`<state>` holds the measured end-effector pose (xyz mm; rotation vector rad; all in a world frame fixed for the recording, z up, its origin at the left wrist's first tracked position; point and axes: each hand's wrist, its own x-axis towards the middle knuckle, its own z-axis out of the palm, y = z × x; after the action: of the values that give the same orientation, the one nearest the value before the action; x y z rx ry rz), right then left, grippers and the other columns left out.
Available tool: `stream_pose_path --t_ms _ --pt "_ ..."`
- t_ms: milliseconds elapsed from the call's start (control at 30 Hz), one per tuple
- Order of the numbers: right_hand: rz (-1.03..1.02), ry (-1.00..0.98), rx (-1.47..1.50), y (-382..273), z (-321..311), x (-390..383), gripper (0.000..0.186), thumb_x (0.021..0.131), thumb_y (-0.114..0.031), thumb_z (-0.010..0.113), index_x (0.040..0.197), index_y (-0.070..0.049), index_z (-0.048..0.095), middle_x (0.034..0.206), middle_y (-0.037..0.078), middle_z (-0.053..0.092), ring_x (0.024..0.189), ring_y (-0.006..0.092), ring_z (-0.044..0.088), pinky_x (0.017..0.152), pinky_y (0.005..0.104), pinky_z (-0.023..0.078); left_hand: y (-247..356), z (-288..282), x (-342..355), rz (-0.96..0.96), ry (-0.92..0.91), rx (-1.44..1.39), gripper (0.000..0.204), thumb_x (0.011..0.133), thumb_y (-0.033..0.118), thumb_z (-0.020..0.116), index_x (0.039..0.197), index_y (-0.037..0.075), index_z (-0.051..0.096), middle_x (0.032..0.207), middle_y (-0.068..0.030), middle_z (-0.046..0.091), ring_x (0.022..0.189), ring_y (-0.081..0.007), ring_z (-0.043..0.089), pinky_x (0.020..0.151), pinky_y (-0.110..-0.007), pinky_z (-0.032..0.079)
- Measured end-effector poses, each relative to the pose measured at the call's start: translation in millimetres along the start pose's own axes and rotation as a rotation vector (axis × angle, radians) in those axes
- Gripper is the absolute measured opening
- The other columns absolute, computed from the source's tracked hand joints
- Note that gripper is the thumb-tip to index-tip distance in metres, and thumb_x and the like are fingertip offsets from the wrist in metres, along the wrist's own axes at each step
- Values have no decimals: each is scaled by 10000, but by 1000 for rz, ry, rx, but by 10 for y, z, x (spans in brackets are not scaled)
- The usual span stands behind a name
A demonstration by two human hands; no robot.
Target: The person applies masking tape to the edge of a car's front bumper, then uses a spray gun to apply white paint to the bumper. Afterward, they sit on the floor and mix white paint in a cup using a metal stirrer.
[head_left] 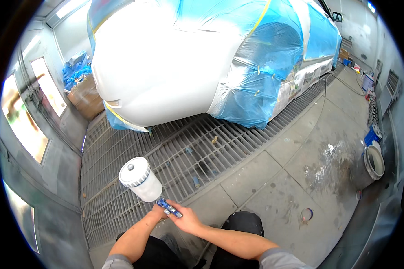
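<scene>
head view: both bare forearms rise from the lower edge and meet low in the middle, above the person's dark trousers (242, 224). the left hand (158, 212) is curled around the body of a blue spray gun (169, 207), wrist bent slightly inward. the right hand (188, 220) comes in from the right with its forearm angled across, fingers pinched on the gun's rear end. the gun's white paint cup (140, 179) with a grey lid tilts up and to the left, just above the hands. it hangs over the edge where the metal floor grating (175, 152) meets the concrete floor (300, 179). beyond stands a white car (166, 67) wrapped in blue masking film (274, 58).
</scene>
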<state>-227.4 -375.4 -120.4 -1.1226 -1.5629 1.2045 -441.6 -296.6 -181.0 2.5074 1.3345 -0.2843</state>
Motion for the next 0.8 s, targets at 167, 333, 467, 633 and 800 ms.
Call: stream_pose_path --t_ms 167,333,467,633,800 --pt "30 -23 8 -129 -66 -8 466 961 -332 681 1405 -212 614 1098 208 747 1024 458 692 873 536 564 -45 57 -31 -148 -69 -23 359 760 339 777 1072 168 737 1141 -105 726 1102 -339 682 934 -437 545" --pt "75 -36 0 -188 -97 -4 454 962 -338 681 1389 -196 627 1099 195 752 1030 448 695 869 525 567 -130 179 -79 -213 -114 6 361 793 357 766 1105 176 752 1152 -115 738 1113 -339 687 938 -429 550" --pt "94 -33 13 -156 -116 4 444 960 -341 686 1376 -192 637 1096 196 752 1022 447 697 866 520 567 -114 191 -64 -240 -131 -33 356 820 372 753 1120 178 752 1157 -123 744 1113 -339 694 936 -426 554" --pt "56 -3 15 -146 -103 10 442 953 -312 713 1355 -139 656 1045 202 759 983 417 726 830 468 578 -180 269 -71 -139 -34 -29 329 839 380 699 1104 187 734 1127 -132 760 1063 -362 714 852 -456 588" --pt "59 -1 10 -191 -89 -2 423 948 -269 731 1329 -97 668 990 200 761 928 384 748 803 423 583 -190 378 -108 -227 -56 -31 292 839 359 700 1046 160 753 1069 -138 771 1048 -364 721 842 -463 594"
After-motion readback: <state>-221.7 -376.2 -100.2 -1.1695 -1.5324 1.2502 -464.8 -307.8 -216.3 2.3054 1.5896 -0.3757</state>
